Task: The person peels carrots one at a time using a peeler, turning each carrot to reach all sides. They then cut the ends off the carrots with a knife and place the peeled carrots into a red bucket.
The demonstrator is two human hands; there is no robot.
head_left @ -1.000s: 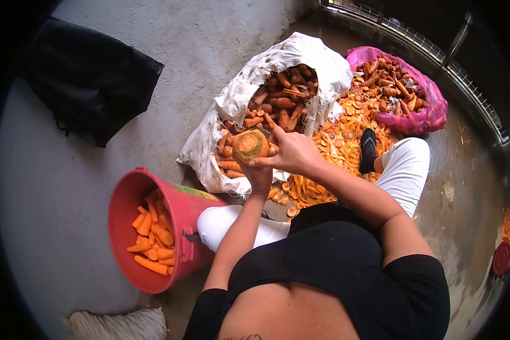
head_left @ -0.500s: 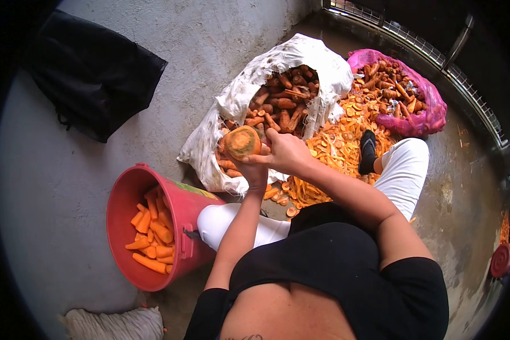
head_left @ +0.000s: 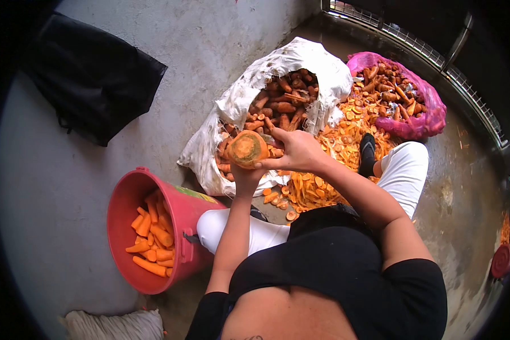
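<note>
A thick carrot (head_left: 247, 149) stands in my left hand (head_left: 247, 177), its cut end facing up at me and showing a greenish-brown ring. The fingers of that hand wrap it from below and are mostly hidden behind it. My right hand (head_left: 298, 151) is closed at the carrot's right side, thumb against it and index finger bent above. Whatever tool may be in that grip is hidden. Just beyond both hands lies a white sack (head_left: 304, 55), torn open, with many unpeeled carrots (head_left: 286, 106) inside.
A red bucket (head_left: 185, 226) holding peeled carrots (head_left: 152, 229) leans at my left. Orange peelings and slices (head_left: 317, 187) cover the floor beside my foot. Farther right sits a pink mesh sack (head_left: 430, 107) of carrot pieces. A black cloth (head_left: 99, 73) hangs on the grey wall.
Both hands and the carrot have shifted slightly right and down in view. My right hand has moved a little around the carrot's side, and the cut end is turned more toward me.
</note>
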